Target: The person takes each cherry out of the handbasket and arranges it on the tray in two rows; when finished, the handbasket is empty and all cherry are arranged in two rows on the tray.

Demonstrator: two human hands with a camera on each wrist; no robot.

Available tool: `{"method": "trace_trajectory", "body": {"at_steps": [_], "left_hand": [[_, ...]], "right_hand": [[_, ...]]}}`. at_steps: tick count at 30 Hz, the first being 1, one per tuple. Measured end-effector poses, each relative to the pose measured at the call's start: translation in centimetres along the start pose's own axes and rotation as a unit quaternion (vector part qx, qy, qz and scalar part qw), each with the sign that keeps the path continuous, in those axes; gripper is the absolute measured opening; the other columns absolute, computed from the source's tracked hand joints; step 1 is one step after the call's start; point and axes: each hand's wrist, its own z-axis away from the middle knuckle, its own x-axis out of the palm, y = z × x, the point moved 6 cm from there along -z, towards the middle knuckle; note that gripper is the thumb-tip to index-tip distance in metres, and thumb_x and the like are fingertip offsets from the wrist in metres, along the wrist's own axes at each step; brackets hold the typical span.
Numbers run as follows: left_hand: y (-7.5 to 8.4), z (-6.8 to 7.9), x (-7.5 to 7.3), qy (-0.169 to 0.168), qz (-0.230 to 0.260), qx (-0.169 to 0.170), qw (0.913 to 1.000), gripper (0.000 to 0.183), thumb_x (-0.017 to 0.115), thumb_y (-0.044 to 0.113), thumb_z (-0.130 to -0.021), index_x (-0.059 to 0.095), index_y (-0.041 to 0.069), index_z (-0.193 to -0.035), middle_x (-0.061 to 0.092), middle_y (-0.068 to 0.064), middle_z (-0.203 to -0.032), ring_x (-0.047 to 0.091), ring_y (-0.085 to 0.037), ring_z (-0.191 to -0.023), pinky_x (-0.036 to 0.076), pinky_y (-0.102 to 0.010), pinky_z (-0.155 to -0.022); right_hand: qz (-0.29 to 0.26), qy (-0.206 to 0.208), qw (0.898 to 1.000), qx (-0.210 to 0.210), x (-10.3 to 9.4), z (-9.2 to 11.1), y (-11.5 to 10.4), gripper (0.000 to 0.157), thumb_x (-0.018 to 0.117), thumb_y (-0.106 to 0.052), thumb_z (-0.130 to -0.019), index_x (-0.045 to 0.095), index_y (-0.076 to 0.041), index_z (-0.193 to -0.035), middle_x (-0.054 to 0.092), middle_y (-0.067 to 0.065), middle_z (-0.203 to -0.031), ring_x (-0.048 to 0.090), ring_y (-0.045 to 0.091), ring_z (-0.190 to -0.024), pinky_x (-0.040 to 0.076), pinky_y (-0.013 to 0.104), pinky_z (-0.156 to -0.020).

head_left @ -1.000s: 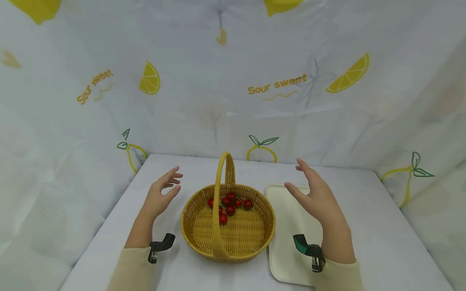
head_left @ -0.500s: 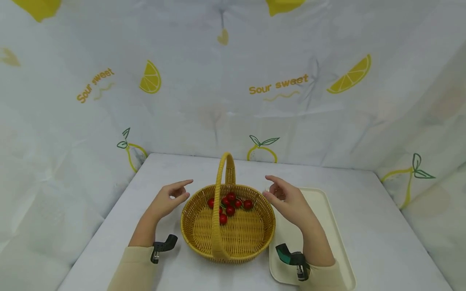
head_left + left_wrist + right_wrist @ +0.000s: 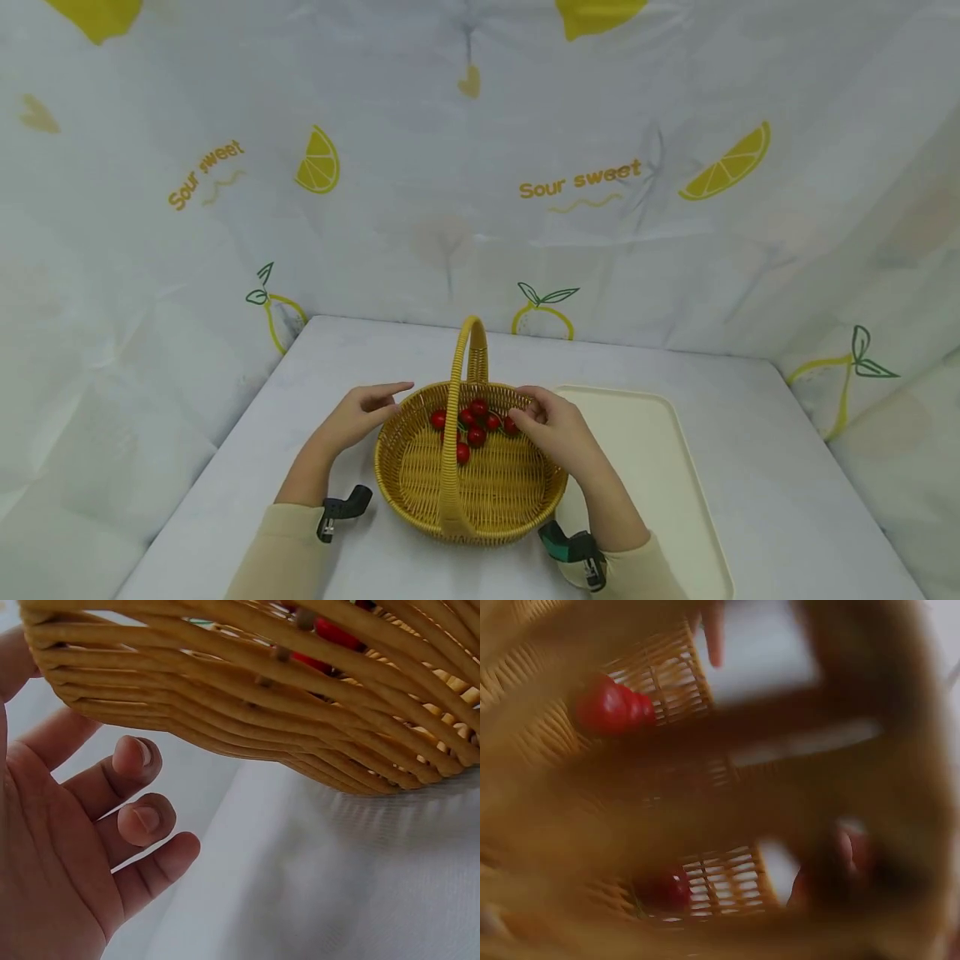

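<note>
- One yellow-brown, oval, woven wicker basket (image 3: 498,493) with one arched handle (image 3: 448,475) sits nearer the white surface's (image 3: 780,475) left edge than its right.
- Inside: at least seven glossy, round red fruits (image 3: 476,437).
- One cream, rectangular tray (image 3: 656,475), just right.
- Left grip (image 3: 358,419): narrow gap, beside the basket.
- Right grip (image 3: 558,431): at the right rim; cannot tell whether holding.

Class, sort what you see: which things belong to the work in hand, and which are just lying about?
Probably part of the work:
left hand
right hand
basket
red fruits

Probably just lying about:
pale tray
lemon-print cloth
</note>
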Motion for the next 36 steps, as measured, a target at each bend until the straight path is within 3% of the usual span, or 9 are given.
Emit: {"method": "trace_trajectory", "body": {"at_steps": [7,14,16,20,25,29,36], "left_hand": [[-0.5,0.0,0.1,-0.008,0.013,0.01,0.9998,0.042,0.061,0.017,-0.102,0.062,0.003,-0.141,0.062,-0.003,-0.088,0.052,-0.014,-0.075,0.047,-0.031,-0.066],[-1.2,0.0,0.2,-0.014,0.043,0.008,0.999,0.042,0.06,0.015,-0.102,0.061,0.003,-0.142,0.063,-0.006,-0.089,0.052,-0.014,-0.072,0.049,-0.036,-0.064],[-1.5,-0.1,0.3,-0.016,0.046,0.0,0.9988,0.043,0.06,0.016,-0.102,0.061,0.005,-0.143,0.062,-0.008,-0.089,0.053,-0.014,-0.073,0.049,-0.034,-0.065],[-2.0,-0.2,0.6,-0.022,0.057,-0.005,0.9981,0.043,0.06,0.016,-0.101,0.061,0.005,-0.143,0.066,-0.012,-0.101,0.054,-0.018,-0.082,0.05,-0.032,-0.069],[-2.1,-0.2,0.6,-0.021,0.06,-0.006,0.998,0.043,0.06,0.017,-0.101,0.061,0.007,-0.143,0.067,-0.014,-0.12,0.054,-0.022,-0.09,0.05,-0.032,-0.075],[-1.9,-0.2,0.6,-0.021,0.055,-0.01,0.9982,0.043,0.06,0.019,-0.102,0.061,0.01,-0.144,0.068,-0.014,-0.114,0.053,-0.023,-0.089,0.05,-0.032,-0.074],[-1.9,-0.1,0.7,-0.025,0.055,-0.011,0.9981,0.043,0.059,0.018,-0.102,0.061,0.009,-0.144,0.068,-0.014,-0.119,0.054,-0.023,-0.09,0.05,-0.032,-0.074]], "right_hand": [[0.014,-0.005,0.999,0.032,2.1,0.2,-0.1,0.045,0.067,-0.022,-0.098,0.062,0.001,-0.137,0.056,0.002,-0.077,0.047,0.015,-0.062,0.041,0.03,-0.056],[0.086,-0.027,0.995,0.041,3.9,0.0,0.6,0.051,0.064,-0.011,-0.098,0.052,0.013,-0.141,0.053,0.002,-0.068,0.046,0.014,-0.058,0.041,0.031,-0.054],[0.111,-0.035,0.992,0.05,4.4,-0.1,0.9,0.054,0.065,-0.011,-0.097,0.05,0.015,-0.141,0.057,0.005,-0.072,0.052,0.016,-0.062,0.048,0.035,-0.059],[0.136,-0.035,0.987,0.072,4.6,-0.3,1.4,0.055,0.067,-0.011,-0.095,0.049,0.014,-0.141,0.068,0.018,-0.097,0.065,0.025,-0.085,0.055,0.048,-0.082],[0.143,-0.028,0.985,0.089,4.6,-0.4,1.4,0.05,0.069,-0.009,-0.094,0.053,0.01,-0.138,0.069,0.024,-0.11,0.068,0.035,-0.099,0.055,0.052,-0.087],[0.162,-0.032,0.983,0.085,4.7,-0.4,1.4,0.04,0.069,-0.009,-0.095,0.059,0.009,-0.129,0.068,0.024,-0.115,0.068,0.038,-0.104,0.056,0.05,-0.085],[0.183,-0.029,0.98,0.07,4.7,-0.4,1.4,0.025,0.069,-0.009,-0.094,0.065,0.008,-0.113,0.07,0.022,-0.106,0.069,0.033,-0.094,0.057,0.045,-0.077]]}}
